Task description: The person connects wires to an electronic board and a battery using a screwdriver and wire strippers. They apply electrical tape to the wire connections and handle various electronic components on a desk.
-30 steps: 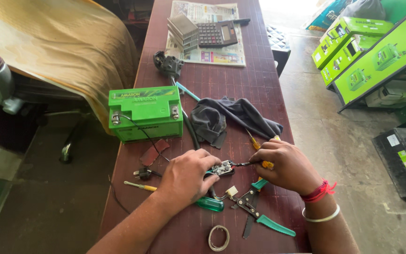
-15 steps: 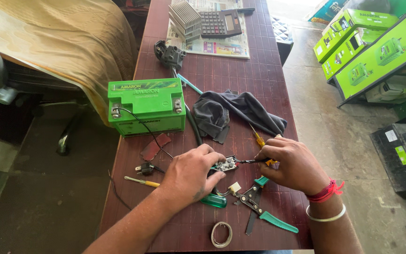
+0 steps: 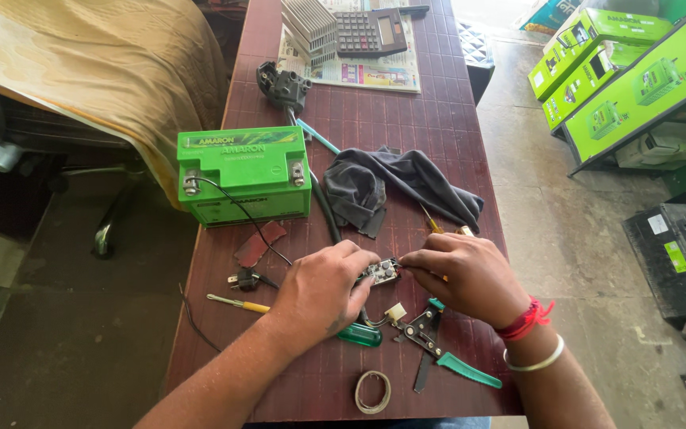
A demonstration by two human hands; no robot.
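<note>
A glossy green plastic battery (image 3: 244, 173), a matt dark cloth (image 3: 406, 184) and newspaper (image 3: 359, 70) are seen on the ribbed wooden table (image 3: 438, 119).

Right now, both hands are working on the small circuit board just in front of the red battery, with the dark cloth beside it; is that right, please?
Not quite: the battery is green, not red, as the head view shows. The left hand and right hand do meet on the small circuit board, with the dark cloth beside the battery.

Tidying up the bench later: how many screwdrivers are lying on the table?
3: a yellow-handled screwdriver left of the left hand, a green-handled one under it, another behind the right hand. More may be hidden.
</note>
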